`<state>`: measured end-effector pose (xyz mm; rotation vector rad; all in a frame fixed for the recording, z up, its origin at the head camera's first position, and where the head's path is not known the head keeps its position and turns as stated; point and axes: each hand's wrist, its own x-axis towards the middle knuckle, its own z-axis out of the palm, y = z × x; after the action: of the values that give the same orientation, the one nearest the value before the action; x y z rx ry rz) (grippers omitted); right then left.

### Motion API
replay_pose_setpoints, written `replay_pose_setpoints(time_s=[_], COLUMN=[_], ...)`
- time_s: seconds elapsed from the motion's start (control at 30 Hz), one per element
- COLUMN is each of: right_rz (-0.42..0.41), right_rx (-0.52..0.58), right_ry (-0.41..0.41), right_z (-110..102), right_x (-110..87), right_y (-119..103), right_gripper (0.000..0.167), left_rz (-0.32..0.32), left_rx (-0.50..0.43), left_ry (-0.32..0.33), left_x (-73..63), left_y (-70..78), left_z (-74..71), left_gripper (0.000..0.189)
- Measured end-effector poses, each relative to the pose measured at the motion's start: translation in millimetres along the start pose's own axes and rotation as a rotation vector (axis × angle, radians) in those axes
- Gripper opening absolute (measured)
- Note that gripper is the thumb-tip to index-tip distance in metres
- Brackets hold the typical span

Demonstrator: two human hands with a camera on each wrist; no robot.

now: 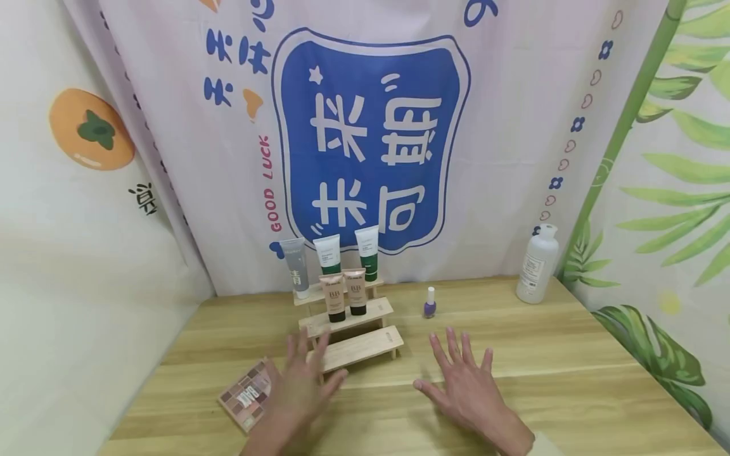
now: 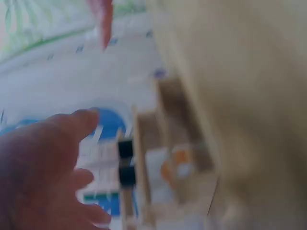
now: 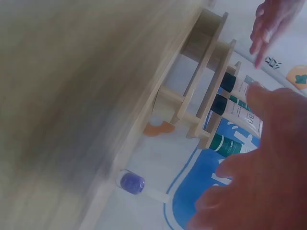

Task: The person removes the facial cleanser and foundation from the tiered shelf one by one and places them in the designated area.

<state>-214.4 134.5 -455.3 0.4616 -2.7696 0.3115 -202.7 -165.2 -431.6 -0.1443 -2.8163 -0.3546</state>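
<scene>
My left hand (image 1: 299,386), slightly blurred, has its fingers spread and holds nothing. In the head view it overlaps the right edge of an eyeshadow palette (image 1: 238,405) and the left end of a small wooden tiered stand (image 1: 365,348). My right hand (image 1: 470,389) is spread too, palm down and bare, to the right of the stand. Beyond its fingertips a purple nail polish bottle (image 1: 430,309) with a white cap stands upright. Two pinkish BB cream tubes (image 1: 334,294) stand on the middle tier, black caps down. The lowest tier carries nothing.
On the top tier stand a grey tube (image 1: 294,263) and two white-and-green tubes (image 1: 367,244). A white bottle (image 1: 533,269) stands at the back right of the wooden table (image 1: 570,380). Printed curtains (image 1: 502,158) close off the back and sides.
</scene>
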Motion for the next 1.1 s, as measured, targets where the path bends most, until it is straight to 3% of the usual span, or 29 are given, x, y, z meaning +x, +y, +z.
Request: replay_pose_setpoints(time_s=[0.1, 0.17, 0.27, 0.33, 0.47, 0.6, 0.7, 0.77, 0.9, 1.1], right_rz=[0.002, 0.004, 0.0, -0.001, 0.0, -0.035, -0.051, -0.064, -0.068, -0.011], right_rx=[0.129, 0.209, 0.267, 0.275, 0.3, 0.549, 0.778, 0.84, 0.836, 0.861], right_ry=[0.034, 0.065, 0.1, 0.115, 0.127, -0.016, -0.154, -0.184, -0.099, 0.018], right_z=[-2, -2, -1, 1, 4, 5, 3, 2, 5, 16], right_x=[3.2, 6.3, 13.8, 20.6, 32.4, 37.6, 46.1, 57.0, 90.4, 132.2], right_y=[-2, -3, -1, 1, 5, 0, -5, -9, -19, -25], right_gripper=[0.072, 0.058, 0.038, 0.031, 0.027, 0.029, 0.032, 0.033, 0.029, 0.029], left_rz=[0.03, 0.093, 0.138, 0.104, -0.055, -0.132, -0.128, -0.121, -0.13, -0.129], left_rx=[-0.196, -0.305, -0.463, -0.552, -0.805, -0.997, -0.99, -0.956, -0.918, -0.915], left_ry=[0.136, 0.247, 0.277, 0.221, 0.017, -0.076, -0.052, -0.019, 0.016, -0.033], left_x=[12.8, 21.3, 33.4, 42.2, 59.0, 65.6, 71.8, 74.5, 74.3, 75.4], left_y=[-16.6, -29.7, -48.1, -57.4, -68.4, -74.5, -74.5, -74.0, -74.9, -73.0], left_z=[-11.6, -15.6, -13.4, -9.5, 3.7, 20.8, 32.1, 35.5, 36.3, 40.3], left_gripper=[0.066, 0.053, 0.046, 0.053, 0.071, 0.075, 0.073, 0.071, 0.068, 0.069])
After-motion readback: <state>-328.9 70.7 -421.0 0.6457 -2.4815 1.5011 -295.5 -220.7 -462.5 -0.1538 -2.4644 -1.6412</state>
